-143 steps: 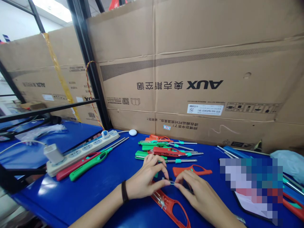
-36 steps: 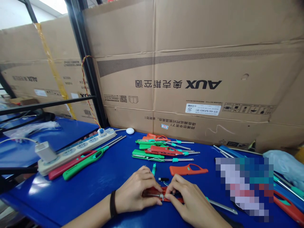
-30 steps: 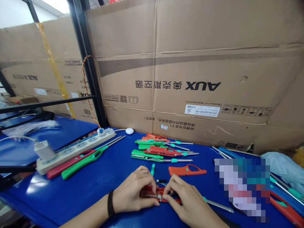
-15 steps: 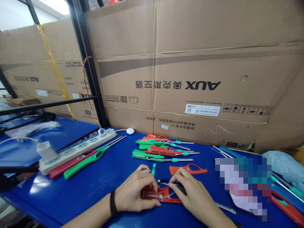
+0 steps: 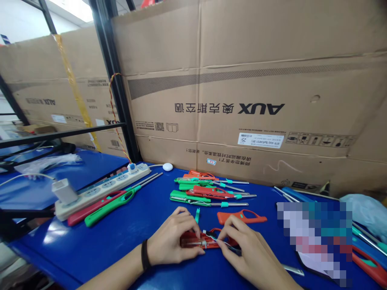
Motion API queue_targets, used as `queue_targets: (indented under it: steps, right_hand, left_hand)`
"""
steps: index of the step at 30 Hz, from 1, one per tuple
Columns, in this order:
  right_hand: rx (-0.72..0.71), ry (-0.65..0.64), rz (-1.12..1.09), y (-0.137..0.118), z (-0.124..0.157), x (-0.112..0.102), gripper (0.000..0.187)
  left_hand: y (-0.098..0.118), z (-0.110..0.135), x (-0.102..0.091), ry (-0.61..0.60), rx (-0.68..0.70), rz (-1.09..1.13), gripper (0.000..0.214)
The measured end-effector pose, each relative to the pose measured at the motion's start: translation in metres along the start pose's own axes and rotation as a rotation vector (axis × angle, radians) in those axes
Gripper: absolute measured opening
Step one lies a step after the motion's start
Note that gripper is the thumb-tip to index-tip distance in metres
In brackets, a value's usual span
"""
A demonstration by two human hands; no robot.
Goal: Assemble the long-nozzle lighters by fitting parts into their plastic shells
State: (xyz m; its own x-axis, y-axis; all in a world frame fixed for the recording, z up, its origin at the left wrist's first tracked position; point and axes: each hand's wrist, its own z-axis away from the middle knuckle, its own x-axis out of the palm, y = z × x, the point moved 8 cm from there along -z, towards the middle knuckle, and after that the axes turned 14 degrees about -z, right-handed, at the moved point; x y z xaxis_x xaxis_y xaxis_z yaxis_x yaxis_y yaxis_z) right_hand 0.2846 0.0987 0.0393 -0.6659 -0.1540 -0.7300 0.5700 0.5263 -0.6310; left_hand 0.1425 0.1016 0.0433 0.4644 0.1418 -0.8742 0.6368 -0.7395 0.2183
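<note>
Pinching a wire [image 5: 215,238] with our right hand [image 5: 249,251], we hold an open red lighter casing [image 5: 190,239] in our left hand [image 5: 172,241]; closed lighters [image 5: 198,196] lie beyond it.

The large cardboard carton [image 5: 229,100] carries, upside down, the black brand mark "AUX" [image 5: 261,108] beside "奥克斯空调" [image 5: 204,108]. Its white label [image 5: 261,140] shows a barcode, a boxed "25" and a model code (roughly KFR-46G/BpR3AES1 (B1), though the print is tiny). A lower inverted line [image 5: 219,161] ends "谢谢您!". The left carton [image 5: 45,92] repeats "AUX" [image 5: 40,102].
</note>
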Motion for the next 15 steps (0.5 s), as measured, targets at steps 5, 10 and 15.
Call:
queue_targets:
  steps: [5,10,15]
  right_hand:
    - [-0.027,-0.029,0.018,0.0026,0.0008,0.0045,0.013]
    - [-0.069,-0.055,0.067,-0.0007,0.0001,0.0019,0.014]
    - [-0.082,-0.080,0.057,-0.0047,0.0008,0.0028,0.013]
  left_hand:
    - [0.0004,-0.0004,0.0016,-0.016,0.002,-0.002,0.023]
    - [-0.0018,-0.0007,0.0021,-0.020,-0.020,0.006,0.025]
    - [-0.0034,-0.0011,0.0019,-0.026,-0.042,0.002,0.027]
